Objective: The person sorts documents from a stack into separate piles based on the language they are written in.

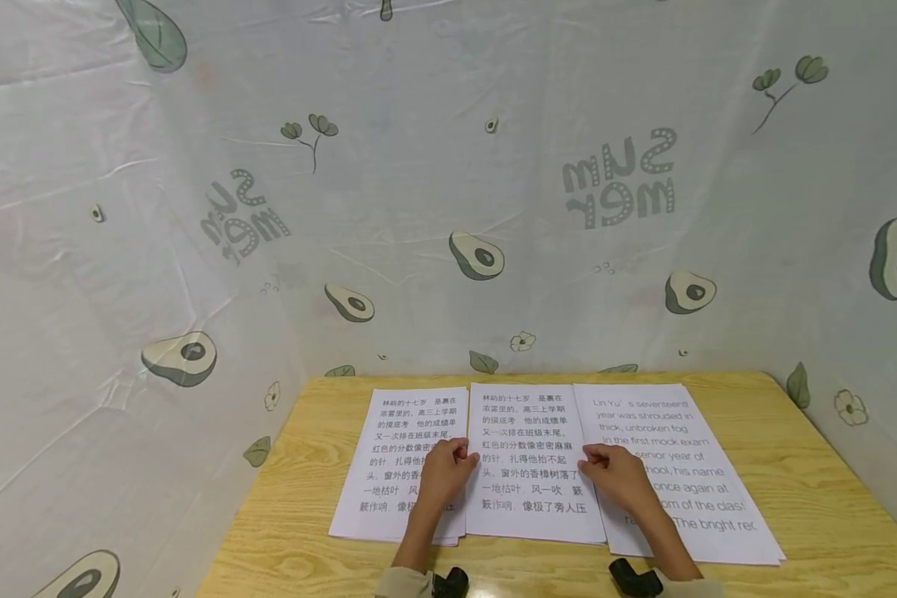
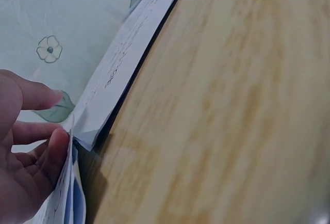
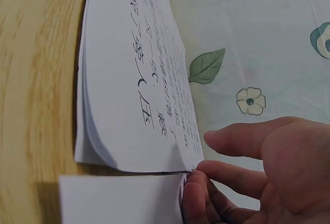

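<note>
Three stacks of printed paper lie side by side: the left stack (image 1: 404,423) and the middle stack (image 1: 526,457) with Chinese text, the right stack (image 1: 665,415) with English text. My left hand (image 1: 447,477) rests over the left stack's right side, fingertips at the seam with the middle stack. In the left wrist view its thumb (image 2: 44,97) stands apart from the bent fingers, which touch the paper edges. Over the right stack's left side lies my right hand (image 1: 620,477), its index fingertip (image 3: 203,167) right at the middle stack's edge, thumb raised away.
The stacks lie on a wood-grain table (image 1: 284,507). Behind and beside it hangs a pale curtain (image 1: 404,199) printed with avocados, leaves and flowers. A black wrist device (image 1: 451,581) sits on the left wrist, and another black device (image 1: 634,579) on the right.
</note>
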Demonstrator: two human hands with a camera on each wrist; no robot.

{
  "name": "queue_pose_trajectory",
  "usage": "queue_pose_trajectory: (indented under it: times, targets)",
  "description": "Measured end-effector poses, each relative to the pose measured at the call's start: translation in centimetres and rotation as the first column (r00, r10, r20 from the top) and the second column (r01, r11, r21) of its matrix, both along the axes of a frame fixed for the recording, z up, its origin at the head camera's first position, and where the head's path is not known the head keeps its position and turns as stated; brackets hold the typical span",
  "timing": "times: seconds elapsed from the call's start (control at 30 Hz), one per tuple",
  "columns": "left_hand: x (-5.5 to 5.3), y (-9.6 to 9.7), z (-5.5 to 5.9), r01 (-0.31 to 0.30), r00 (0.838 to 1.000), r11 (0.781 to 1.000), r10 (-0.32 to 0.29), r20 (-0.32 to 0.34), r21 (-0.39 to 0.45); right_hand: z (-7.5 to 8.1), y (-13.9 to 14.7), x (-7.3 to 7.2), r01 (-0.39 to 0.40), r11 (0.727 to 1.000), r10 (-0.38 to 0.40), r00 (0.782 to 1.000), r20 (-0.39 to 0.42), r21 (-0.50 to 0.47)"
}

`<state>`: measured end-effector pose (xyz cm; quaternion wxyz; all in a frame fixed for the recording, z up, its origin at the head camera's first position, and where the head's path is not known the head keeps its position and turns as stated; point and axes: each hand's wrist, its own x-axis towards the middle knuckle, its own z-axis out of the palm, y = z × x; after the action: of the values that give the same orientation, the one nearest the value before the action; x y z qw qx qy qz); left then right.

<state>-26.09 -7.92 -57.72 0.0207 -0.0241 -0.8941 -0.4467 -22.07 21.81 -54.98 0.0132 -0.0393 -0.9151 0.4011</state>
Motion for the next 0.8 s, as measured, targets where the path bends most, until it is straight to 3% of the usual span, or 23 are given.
queue_pose_trajectory:
  times: [0.57, 0.8]
  targets:
    - [-0.24, 0.08, -0.37, 0.011, 1.000, 1.000, -0.011, -0.022, 0.005, 0.22, -0.32, -0.08, 0.014, 1.000, -0.014, 1.000, 0.028, 0.008]
    - [0.08, 0.31, 0.51, 0.021, 0.999, 0.999, -0.019, -0.035, 0.049, 0.68, -0.46, 0.06, -0.006, 1.000, 0.006, 1.000, 0.015, -0.031]
